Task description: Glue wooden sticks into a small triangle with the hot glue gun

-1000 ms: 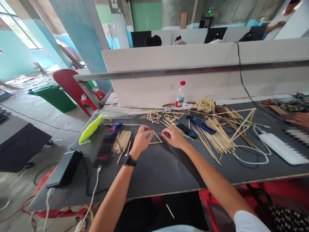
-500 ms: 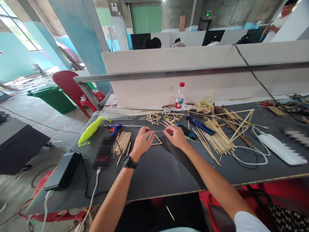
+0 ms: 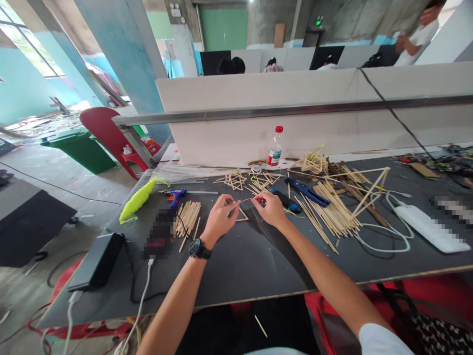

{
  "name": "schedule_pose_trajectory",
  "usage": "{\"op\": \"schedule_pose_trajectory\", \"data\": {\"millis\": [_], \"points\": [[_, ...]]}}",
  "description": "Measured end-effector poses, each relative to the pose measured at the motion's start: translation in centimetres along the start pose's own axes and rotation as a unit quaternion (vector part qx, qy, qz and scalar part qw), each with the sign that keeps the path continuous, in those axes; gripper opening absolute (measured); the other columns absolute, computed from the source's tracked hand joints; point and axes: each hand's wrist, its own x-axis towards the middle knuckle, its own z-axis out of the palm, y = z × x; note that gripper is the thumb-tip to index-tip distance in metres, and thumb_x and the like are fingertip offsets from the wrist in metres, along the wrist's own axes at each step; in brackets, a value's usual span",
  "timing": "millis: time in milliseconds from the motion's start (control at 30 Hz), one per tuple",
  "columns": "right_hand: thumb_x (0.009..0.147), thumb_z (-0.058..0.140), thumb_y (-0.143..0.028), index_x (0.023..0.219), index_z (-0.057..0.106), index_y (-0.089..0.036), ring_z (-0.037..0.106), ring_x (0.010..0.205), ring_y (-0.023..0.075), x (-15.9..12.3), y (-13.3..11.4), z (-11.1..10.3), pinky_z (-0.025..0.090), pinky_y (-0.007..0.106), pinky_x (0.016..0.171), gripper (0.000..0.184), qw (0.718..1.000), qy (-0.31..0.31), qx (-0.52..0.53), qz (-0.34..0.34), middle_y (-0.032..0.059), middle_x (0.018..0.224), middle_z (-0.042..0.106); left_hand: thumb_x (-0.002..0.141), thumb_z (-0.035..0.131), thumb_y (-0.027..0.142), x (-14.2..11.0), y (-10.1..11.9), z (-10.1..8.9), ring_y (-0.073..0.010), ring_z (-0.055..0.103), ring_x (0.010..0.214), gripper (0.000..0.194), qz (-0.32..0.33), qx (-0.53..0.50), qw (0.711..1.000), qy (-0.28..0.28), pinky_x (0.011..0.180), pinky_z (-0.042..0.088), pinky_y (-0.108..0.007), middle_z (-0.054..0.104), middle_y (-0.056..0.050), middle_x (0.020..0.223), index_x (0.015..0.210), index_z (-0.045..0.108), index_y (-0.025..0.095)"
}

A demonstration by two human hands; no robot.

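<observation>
Pinching a stick triangle [image 3: 242, 214] on the dark table [image 3: 236, 266].
Left hand [image 3: 219, 220] gripping its left corner, right hand [image 3: 271, 209] nipping a thin stick above it.

Hands: two, left hand [image 3: 218, 222] and right hand [image 3: 272, 209]
Water bottle [image 3: 275, 147]: one
Glue gun [image 3: 176, 195]: one
Blue pliers [image 3: 306, 191]: one
Wristwatch [image 3: 199, 249]: one
</observation>
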Motion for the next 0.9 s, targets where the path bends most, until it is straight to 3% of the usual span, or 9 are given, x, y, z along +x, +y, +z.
{"op": "schedule_pose_trajectory", "data": {"millis": [267, 500, 900], "points": [[0.093, 0.061, -0.04, 0.083, 0.068, -0.023, 0.064, 0.075, 0.0207, 0.0, 0.2, 0.2, 0.047, 0.033, 0.077, 0.022, 0.999, 0.0, 0.036, 0.005, 0.0045, 0.081, 0.074, 0.099, 0.055, 0.03, -0.1, 0.4, 0.0, -0.0161, 0.06, 0.094, 0.029, 0.019, -0.015, 1.0, 0.013, 0.088, 0.055, -0.031, 0.059, -0.008, 0.109, 0.117, 0.077, 0.025], [0.093, 0.063, -0.048, 0.085, 0.07, -0.021, 0.063, 0.073, 0.0195, -0.1, 0.4, 0.6, 0.049, 0.032, 0.072, 0.029, 0.991, -0.035, 0.123, 0.025, 0.0041, 0.081, 0.073, 0.098, 0.057, 0.031, -0.1, 1.1, -0.4, -0.0166, 0.06, 0.092, 0.026, 0.006, -0.057, 0.998, 0.015, 0.088, 0.055, -0.032, 0.057, -0.008, 0.105, 0.106, 0.08, 0.024], [0.095, 0.063, -0.054, 0.091, 0.073, -0.021, 0.061, 0.072, 0.0173, -0.2, 1.1, 1.1, 0.046, 0.03, 0.069, 0.035, 0.981, -0.087, 0.171, -0.022, 0.0038, 0.084, 0.073, 0.096, 0.065, 0.037, 0.5, 1.0, -0.7, -0.0157, 0.06, 0.09, 0.023, -0.019, -0.227, 0.974, 0.015, 0.081, 0.055, -0.032, 0.057, -0.007, 0.104, 0.091, 0.082, 0.023]]}}
